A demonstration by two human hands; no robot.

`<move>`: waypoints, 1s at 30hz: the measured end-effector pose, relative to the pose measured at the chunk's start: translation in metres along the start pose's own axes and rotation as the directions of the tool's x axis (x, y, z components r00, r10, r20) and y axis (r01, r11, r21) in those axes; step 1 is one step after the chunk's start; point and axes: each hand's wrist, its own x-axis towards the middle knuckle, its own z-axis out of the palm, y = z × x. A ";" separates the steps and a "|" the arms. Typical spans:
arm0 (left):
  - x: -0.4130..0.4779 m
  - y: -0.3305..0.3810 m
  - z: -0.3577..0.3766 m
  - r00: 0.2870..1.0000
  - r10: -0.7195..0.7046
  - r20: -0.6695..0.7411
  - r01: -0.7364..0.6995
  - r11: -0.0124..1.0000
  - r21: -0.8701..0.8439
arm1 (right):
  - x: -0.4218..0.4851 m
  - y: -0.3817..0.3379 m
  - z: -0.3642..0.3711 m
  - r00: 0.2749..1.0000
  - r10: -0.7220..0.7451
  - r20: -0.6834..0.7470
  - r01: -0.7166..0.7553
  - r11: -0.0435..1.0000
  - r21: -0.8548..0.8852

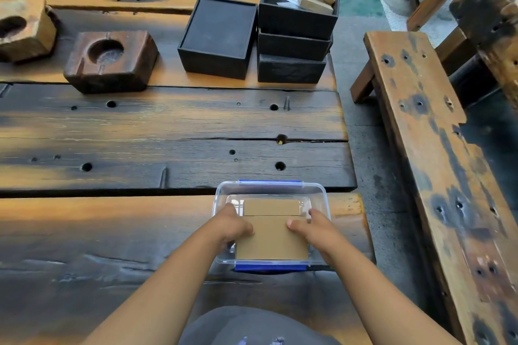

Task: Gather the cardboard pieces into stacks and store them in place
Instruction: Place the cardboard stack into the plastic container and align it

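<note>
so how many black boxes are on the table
4: one open square black box at the far middle, and right of it a stack of three, bottom, middle, top holding packets.

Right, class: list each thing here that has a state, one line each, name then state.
Clear tub: lid off, cardboard inside.
Cardboard stack: held at both sides, inside the tub.
Left hand: gripping the stack.
Right hand: gripping the stack.
Flat black box: open, empty.
Top black box: open, full of packets.

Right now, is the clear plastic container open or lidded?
Open: no lid on the clear plastic container; both hands lower a cardboard stack inside.
</note>
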 end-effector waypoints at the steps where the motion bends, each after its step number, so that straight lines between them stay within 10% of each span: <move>1: 0.000 -0.005 0.002 1.000 -0.008 -0.015 0.007 0.998 -0.064 | -0.001 0.004 0.002 1.000 0.020 -0.001 -0.020 0.999 0.027; 30: 0.007 -0.025 0.011 0.998 0.034 -0.061 -0.038 0.998 -0.054 | -0.001 -0.004 0.017 1.000 0.020 -0.003 -0.020 1.000 0.016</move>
